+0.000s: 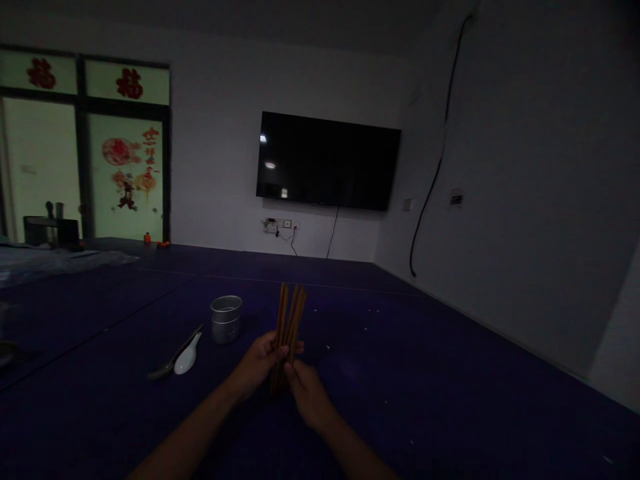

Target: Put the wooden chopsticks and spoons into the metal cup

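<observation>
Over the tabletop, right of the cup and spoon, left hand and right hand both grip the near-upright chopsticks, tops fanned slightly, so light, even pressure from both sides, with lower ends level, should stop the bunch splaying.

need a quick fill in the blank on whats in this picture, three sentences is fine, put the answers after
As pictured, the metal cup stands to the ____ of the wooden sticks held by the left hand and right hand.
The spoon beside the dark utensil is ____ in colour.
The television is ____ in colour.

Missing words: left; white; black.
</observation>
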`<state>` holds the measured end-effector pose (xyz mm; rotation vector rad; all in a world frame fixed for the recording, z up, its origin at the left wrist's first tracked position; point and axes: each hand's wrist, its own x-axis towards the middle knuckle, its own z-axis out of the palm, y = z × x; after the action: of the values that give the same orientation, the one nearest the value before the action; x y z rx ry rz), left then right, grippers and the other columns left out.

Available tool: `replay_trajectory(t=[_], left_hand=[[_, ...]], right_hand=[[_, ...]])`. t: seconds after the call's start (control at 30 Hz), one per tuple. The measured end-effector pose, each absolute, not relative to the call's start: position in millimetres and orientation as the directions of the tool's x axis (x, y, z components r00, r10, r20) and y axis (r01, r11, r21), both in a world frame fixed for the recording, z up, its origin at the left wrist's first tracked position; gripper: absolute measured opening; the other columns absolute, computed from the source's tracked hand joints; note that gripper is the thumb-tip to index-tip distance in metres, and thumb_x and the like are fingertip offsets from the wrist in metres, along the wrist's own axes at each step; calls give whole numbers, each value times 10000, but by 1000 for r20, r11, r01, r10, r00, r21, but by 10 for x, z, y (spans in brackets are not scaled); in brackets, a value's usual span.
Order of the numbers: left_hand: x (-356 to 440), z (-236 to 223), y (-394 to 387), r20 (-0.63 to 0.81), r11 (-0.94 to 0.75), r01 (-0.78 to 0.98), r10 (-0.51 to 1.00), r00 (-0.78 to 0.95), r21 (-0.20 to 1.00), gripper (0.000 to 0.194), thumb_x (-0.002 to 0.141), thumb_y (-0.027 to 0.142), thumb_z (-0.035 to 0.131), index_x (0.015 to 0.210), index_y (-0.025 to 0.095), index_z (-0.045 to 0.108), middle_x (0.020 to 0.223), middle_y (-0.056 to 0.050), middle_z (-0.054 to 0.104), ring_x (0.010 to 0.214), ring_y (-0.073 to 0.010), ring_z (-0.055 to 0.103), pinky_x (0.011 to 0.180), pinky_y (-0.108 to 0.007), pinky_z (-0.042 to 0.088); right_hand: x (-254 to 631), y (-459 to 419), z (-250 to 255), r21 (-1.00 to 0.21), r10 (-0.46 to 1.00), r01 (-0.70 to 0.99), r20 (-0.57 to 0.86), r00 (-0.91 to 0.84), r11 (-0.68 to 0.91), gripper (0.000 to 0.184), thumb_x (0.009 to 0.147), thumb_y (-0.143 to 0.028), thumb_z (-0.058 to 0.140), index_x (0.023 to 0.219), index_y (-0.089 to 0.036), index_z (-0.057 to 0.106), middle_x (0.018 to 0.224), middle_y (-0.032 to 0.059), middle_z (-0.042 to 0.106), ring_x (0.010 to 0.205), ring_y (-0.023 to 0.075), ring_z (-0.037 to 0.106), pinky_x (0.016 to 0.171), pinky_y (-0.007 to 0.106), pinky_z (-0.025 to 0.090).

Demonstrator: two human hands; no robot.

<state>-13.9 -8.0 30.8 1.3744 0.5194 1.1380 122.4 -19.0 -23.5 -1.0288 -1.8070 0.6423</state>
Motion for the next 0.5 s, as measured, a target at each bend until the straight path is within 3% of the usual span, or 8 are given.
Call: replay_trajectory(t=[0.33,0.5], left_hand=[[-99,290,-89,253,-98,-397,899,358,913,364,652,344,753,923,139,623,871,-96,706,863,-218,647,846,-344,456],[-142,161,-13,52,136,-385,897,439,913,253,630,246,753,815,110,645,838,-119,706,843,-233,655,811,-340,472]], right_hand=[[1217,-221,-155,-769,864,397,465,-191,502,561,863,-645,301,641,-171,504,572,-19,476,538,107,410,494,223,285],[1165,-251,-161,-893,940,307,277,-199,328,520,848,-596,366,591,-168,511,514,-39,410,467,92,361,442,214,254]])
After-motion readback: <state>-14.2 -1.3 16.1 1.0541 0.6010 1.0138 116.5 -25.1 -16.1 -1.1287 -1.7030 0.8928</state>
